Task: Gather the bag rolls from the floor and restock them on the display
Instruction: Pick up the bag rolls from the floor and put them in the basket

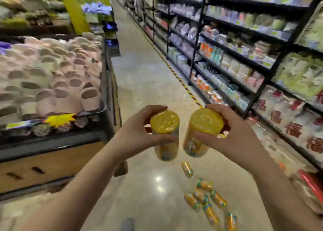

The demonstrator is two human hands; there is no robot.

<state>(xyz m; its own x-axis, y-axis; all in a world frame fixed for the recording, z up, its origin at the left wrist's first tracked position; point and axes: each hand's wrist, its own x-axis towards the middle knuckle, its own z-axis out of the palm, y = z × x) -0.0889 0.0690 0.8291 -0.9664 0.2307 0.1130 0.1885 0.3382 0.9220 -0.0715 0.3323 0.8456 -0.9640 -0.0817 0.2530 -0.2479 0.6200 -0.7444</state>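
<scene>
My left hand [134, 134] grips a yellow bag roll [165, 126], held upright at waist height over the aisle floor. Right beside it, my right hand [232, 134] grips a second yellow bag roll [203, 126], tilted slightly left. The two rolls nearly touch at their lower ends. Several more yellow-and-teal bag rolls [208, 197] lie scattered on the shiny floor below and to the right of my hands, one of them [187, 169] apart from the cluster.
A low display bin of pink cups [52, 77] stands to the left on a wooden base [52, 164]. Black shelving [253, 73] full of packaged goods lines the right side. A striped floor tape [174, 73] runs along the aisle. The image is motion-blurred.
</scene>
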